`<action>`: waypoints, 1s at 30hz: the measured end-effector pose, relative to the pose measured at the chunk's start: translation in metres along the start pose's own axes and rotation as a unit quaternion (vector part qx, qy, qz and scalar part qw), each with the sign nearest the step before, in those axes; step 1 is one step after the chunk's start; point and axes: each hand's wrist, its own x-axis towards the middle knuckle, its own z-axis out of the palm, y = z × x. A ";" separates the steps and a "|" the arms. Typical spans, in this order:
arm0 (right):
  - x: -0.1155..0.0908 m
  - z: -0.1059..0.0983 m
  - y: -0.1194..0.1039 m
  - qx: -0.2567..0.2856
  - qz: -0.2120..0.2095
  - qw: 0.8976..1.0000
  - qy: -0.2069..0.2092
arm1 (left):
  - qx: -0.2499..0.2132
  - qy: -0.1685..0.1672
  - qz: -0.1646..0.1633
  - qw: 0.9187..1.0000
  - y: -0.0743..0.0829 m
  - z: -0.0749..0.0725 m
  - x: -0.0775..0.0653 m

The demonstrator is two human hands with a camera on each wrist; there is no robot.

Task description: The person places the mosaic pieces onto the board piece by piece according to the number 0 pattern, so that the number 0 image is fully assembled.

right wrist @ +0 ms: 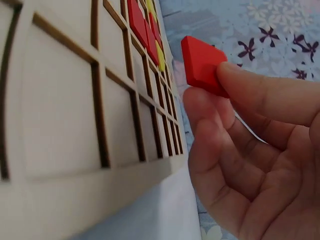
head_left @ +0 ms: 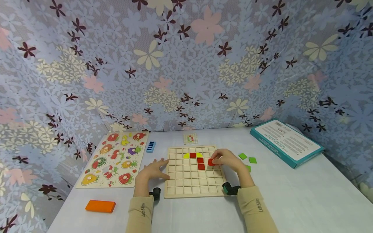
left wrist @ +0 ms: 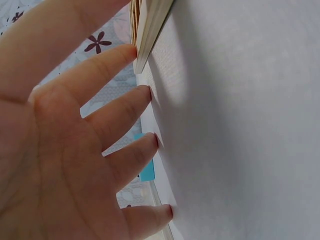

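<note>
A wooden grid board lies in the middle of the table. Two rounded yellow pieces and three red square tiles sit in its upper cells. Between thumb and fingers, my right hand pinches another red square tile, held over the right side of the grid; the right wrist view shows it raised off the board. My left hand has its fingers spread at the board's left edge, with the fingertips low by the white tabletop.
Several green tiles lie right of the board. Behind it is a small pattern card. Leftward are a blue slotted piece, a fruit puzzle board and an orange block. A teal box lies at the back right.
</note>
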 end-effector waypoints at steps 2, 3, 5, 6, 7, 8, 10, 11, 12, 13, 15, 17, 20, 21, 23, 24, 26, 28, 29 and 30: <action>0.000 0.003 -0.002 -0.001 -0.004 1.000 -0.011 | -0.001 0.000 -0.001 1.000 0.000 0.000 0.000; 0.000 0.004 -0.003 -0.005 -0.005 1.000 -0.016 | -0.002 0.000 -0.001 1.000 0.000 0.000 0.000; 0.000 0.007 -0.004 -0.014 -0.007 0.999 -0.028 | -0.004 0.000 -0.003 1.000 0.000 0.000 -0.001; -0.001 0.009 -0.005 -0.015 -0.005 0.999 -0.033 | -0.004 0.000 -0.003 1.000 0.001 0.000 -0.001; -0.001 0.011 -0.006 -0.017 -0.004 0.999 -0.038 | -0.003 0.000 -0.004 1.000 0.001 0.000 -0.001; -0.001 0.012 -0.007 -0.019 -0.002 0.999 -0.045 | -0.003 0.000 -0.004 1.000 0.001 0.000 -0.001; -0.001 0.015 -0.009 -0.016 0.001 0.998 -0.056 | -0.001 0.000 -0.004 1.000 0.001 0.000 -0.001; -0.001 0.017 -0.009 -0.014 0.002 0.998 -0.060 | 0.000 0.000 -0.004 1.000 0.001 0.001 -0.001; -0.001 0.018 -0.010 -0.013 0.003 0.998 -0.063 | 0.001 0.000 -0.004 1.000 0.001 0.001 -0.001; 0.000 0.020 -0.011 -0.015 0.003 0.998 -0.065 | 0.001 0.000 -0.003 1.000 0.001 0.000 -0.001; 0.000 0.022 -0.013 -0.024 -0.001 0.997 -0.067 | 0.002 0.000 -0.004 1.000 0.000 0.000 -0.001; -0.001 0.024 -0.015 -0.037 -0.005 0.997 -0.069 | 0.002 0.000 -0.004 1.000 0.000 0.000 0.000; -0.001 0.026 -0.016 -0.056 -0.019 0.996 -0.072 | 0.003 -0.001 -0.005 1.000 0.000 0.001 0.000; -0.001 0.027 -0.017 -0.059 -0.022 0.995 -0.074 | 0.002 -0.001 -0.005 1.000 -0.001 0.001 0.000; -0.001 0.028 -0.017 -0.069 -0.028 0.994 -0.079 | 0.000 -0.001 -0.005 1.000 -0.001 0.001 0.001; -0.001 0.028 -0.016 -0.074 -0.029 0.994 -0.081 | -0.001 -0.001 -0.005 1.000 -0.001 0.001 0.001; -0.001 0.029 -0.017 -0.082 -0.029 0.992 -0.086 | -0.002 -0.001 -0.006 1.000 -0.002 0.001 0.001; -0.002 0.029 -0.018 -0.088 -0.030 0.992 -0.089 | -0.002 0.000 -0.007 1.000 -0.002 0.001 0.002; -0.002 0.029 -0.018 -0.090 -0.030 0.991 -0.091 | -0.002 0.000 -0.007 1.000 -0.002 0.002 0.002; -0.002 0.029 -0.019 -0.093 -0.030 0.991 -0.092 | -0.001 0.001 -0.007 1.000 -0.002 0.002 0.002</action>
